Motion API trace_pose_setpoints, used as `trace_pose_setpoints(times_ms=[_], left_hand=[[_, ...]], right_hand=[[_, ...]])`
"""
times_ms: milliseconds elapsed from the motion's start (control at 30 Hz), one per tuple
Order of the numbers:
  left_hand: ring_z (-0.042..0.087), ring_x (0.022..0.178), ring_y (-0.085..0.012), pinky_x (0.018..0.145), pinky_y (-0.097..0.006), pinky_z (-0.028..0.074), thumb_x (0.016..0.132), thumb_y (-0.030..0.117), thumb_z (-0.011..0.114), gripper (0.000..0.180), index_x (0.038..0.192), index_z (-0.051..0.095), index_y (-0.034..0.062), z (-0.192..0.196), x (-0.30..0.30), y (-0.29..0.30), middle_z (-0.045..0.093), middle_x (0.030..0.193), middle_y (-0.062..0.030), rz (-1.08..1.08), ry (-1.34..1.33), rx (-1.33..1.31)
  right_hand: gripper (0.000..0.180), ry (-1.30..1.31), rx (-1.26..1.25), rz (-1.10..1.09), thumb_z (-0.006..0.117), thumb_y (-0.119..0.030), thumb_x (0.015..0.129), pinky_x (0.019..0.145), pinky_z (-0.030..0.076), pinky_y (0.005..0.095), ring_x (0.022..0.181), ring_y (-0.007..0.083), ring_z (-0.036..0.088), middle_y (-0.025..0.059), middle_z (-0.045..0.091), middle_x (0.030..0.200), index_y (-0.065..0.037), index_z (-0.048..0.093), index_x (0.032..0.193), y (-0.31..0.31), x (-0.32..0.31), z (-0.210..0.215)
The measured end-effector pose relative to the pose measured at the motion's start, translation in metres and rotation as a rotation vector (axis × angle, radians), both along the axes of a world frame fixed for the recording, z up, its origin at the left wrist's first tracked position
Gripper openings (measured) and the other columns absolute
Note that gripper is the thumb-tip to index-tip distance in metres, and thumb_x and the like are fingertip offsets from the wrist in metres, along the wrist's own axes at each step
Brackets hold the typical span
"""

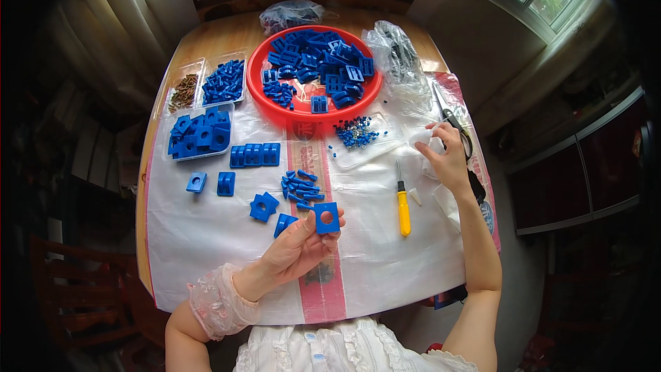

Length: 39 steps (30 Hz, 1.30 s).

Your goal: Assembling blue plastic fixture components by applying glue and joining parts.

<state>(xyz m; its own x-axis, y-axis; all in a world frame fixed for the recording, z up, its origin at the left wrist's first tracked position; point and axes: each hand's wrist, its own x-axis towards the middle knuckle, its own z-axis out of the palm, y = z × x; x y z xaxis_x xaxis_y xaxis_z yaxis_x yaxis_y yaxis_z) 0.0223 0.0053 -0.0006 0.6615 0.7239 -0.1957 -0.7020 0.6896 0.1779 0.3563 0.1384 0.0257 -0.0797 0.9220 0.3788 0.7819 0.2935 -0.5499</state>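
Note:
Low over the table's near middle, my left hand [297, 251] grips a blue square plastic piece [327, 218] by its edge, its round hole facing up. Further right, my right hand [447, 158] has thumb and fingertips curled around a small white piece [418, 138]; whether it is paper or thin plastic is unclear. Just left of the held piece are a blue arched part [284, 224], square holed plates [262, 207] and a loose pile of small blue pegs [300, 189]. A yellow-handled screwdriver [403, 212] lies below my right hand, beside a small whitish cone [415, 197].
A red basin [256, 89] of blue parts stands at the back. To its left are trays of blue pegs [224, 83], brown screws [184, 91] and holed blocks [200, 133]. Arched parts [255, 155] form a row. Small beads [356, 133], scissors [454, 120] and a plastic bag [396, 55] lie right.

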Motion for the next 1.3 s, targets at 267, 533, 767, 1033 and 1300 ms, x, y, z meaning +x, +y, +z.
trace_pose_setpoints(times_ms=[267, 533, 767, 1033, 1300], left_hand=[[0.056, 0.114, -0.018, 0.093, -0.029, 0.05, 0.096, 0.042, 0.056, 0.057, 0.138, 0.045, 0.0041, 0.013, -0.004, 0.002, 0.057, 0.127, -0.008, 0.028, 0.193, 0.035], [0.062, 0.107, -0.0138, 0.092, -0.021, 0.056, 0.098, 0.033, 0.056, 0.051, 0.136, 0.044, 0.001, 0.006, -0.002, 0.007, 0.056, 0.127, -0.0124, 0.128, 0.093, 0.077], [0.063, 0.105, -0.0147, 0.09, -0.02, 0.058, 0.098, 0.029, 0.054, 0.049, 0.137, 0.042, 0.0003, 0.008, -0.005, 0.008, 0.056, 0.126, -0.0129, 0.162, 0.073, 0.066], [0.062, 0.106, -0.0133, 0.092, -0.021, 0.056, 0.098, 0.032, 0.055, 0.05, 0.134, 0.045, -0.0008, 0.003, -0.008, 0.006, 0.056, 0.126, -0.0118, 0.151, 0.055, 0.089], [0.064, 0.1, -0.0136, 0.088, -0.021, 0.058, 0.099, 0.033, 0.051, 0.053, 0.138, 0.04, -0.0014, 0.006, -0.008, 0.005, 0.056, 0.125, -0.0128, 0.145, 0.048, 0.022]], right_hand=[[0.018, 0.726, -0.382, 0.362, 0.06, -0.004, 0.094, 0.093, 0.05, 0.0321, 0.1, 0.0187, 0.066, 0.0141, 0.068, 0.107, 0.0, 0.052, 0.11, -0.056, -0.052, 0.05], [0.019, 0.71, -0.567, 0.501, 0.062, -0.006, 0.094, 0.08, 0.052, 0.0289, 0.087, 0.0148, 0.065, 0.0106, 0.067, 0.096, 0.0, 0.054, 0.109, -0.079, -0.052, 0.016], [0.023, 0.783, -0.549, 0.495, 0.065, -0.016, 0.095, 0.074, 0.05, 0.026, 0.078, 0.0122, 0.062, 0.0065, 0.063, 0.091, 0.0, 0.06, 0.111, -0.074, -0.041, 0.008], [0.021, 0.848, -0.505, 0.442, 0.068, -0.016, 0.091, 0.07, 0.05, 0.0265, 0.079, 0.0122, 0.061, 0.0073, 0.063, 0.095, 0.0, 0.063, 0.104, -0.074, -0.044, 0.007], [0.019, 0.889, -0.474, 0.429, 0.069, -0.013, 0.088, 0.07, 0.05, 0.0263, 0.08, 0.0133, 0.061, 0.0089, 0.063, 0.095, 0.001, 0.064, 0.1, -0.075, -0.044, 0.002]])
